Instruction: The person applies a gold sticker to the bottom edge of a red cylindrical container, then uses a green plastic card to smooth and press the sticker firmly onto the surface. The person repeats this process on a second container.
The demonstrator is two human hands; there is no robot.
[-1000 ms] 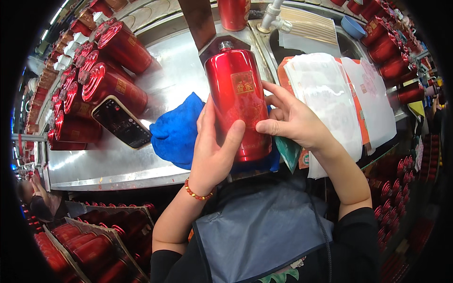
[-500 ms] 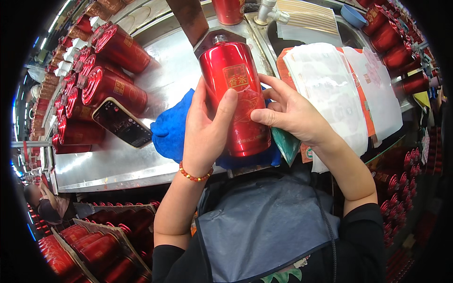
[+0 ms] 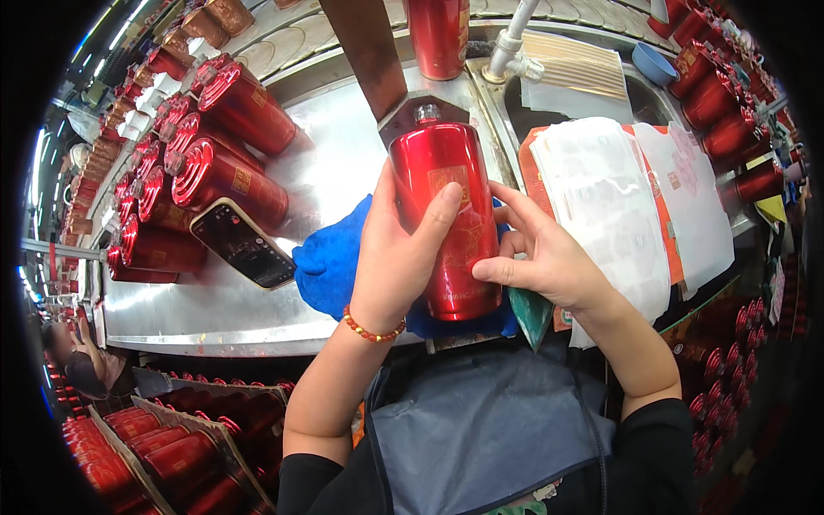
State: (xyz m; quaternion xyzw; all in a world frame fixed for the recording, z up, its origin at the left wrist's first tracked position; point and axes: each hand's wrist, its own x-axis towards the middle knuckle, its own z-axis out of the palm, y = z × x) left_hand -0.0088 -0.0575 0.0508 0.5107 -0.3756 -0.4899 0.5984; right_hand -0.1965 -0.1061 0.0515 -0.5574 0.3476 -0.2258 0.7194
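Note:
A glossy red bottle [image 3: 439, 167] with a bare threaded neck lies between my hands above a blue cloth [image 3: 330, 273]. Its gold square label faces partly to the right. My left hand [image 3: 399, 249] wraps the bottle's left side, thumb flat across the front beside the label. From the right, my right hand [image 3: 554, 262] has its thumb against the bottle's lower front edge, while its fingers curl by the side, their tips partly hidden. A green pointed tool [image 3: 531, 319], perhaps a scraper, lies under the right hand.
White decal sheets [image 3: 601, 206] lie on an orange-red folder to the right. A phone [image 3: 245, 245] leans against several red bottles [image 3: 230, 178] at left. A metal post [image 3: 365, 51], a white tap [image 3: 512, 56] and a blue bowl [image 3: 654, 63] stand beyond. Crated bottles [image 3: 176, 451] sit below the bench.
The whole view has shifted, so everything sits lower and further right. The bottle has turned slightly, its gold label now further toward its right side. Both hands keep their hold.

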